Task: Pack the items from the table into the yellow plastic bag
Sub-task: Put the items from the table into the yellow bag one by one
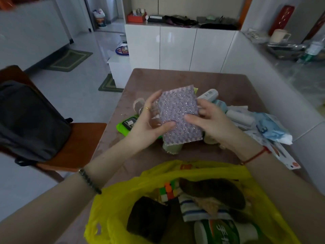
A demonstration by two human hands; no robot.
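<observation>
A flat purple glittery pouch (pixel 177 113) is held up above the table's middle, between both hands. My left hand (pixel 149 122) grips its left edge, thumb on the front. My right hand (pixel 209 120) grips its right edge. The yellow plastic bag (pixel 112 199) lies open at the near table edge. Inside it are a colour cube (pixel 168 190), a brown block (pixel 147 219), a striped cloth (pixel 191 208), a dark brown item (pixel 214 191) and a green-and-white bottle (pixel 223 232). Items still lying on the table include a green packet (pixel 125 125), white tubes (pixel 208 95) and a blue packet (pixel 270 127).
The brown table (pixel 175 80) stands against a white cabinet (pixel 177 48) and a white counter on the right. A wooden chair (pixel 77 143) with a dark backpack (pixel 28 120) sits to the left. Leaflets (pixel 281 154) lie at the table's right edge.
</observation>
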